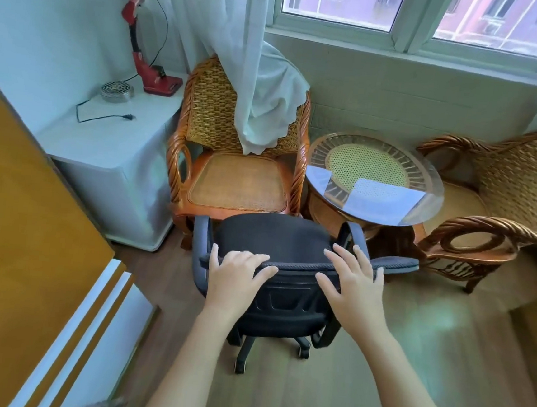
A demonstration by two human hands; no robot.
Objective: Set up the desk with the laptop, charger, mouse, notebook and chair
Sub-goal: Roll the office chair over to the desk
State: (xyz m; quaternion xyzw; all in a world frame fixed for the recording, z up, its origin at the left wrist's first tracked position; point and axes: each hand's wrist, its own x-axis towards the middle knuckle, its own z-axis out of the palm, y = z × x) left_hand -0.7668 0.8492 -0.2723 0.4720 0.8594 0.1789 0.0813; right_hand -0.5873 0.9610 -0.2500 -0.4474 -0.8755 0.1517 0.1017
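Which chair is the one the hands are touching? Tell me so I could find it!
Start at the window and come down to the round glass-topped table, set between two woven rattan chairs. Just in front stands the office chair, both hands on its backrest. It alone is black, with wheels.

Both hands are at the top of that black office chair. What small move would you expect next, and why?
Probably pull the black wheeled office chair backward: the left hand and right hand are on its backrest top, and a wicker armchair blocks its front.
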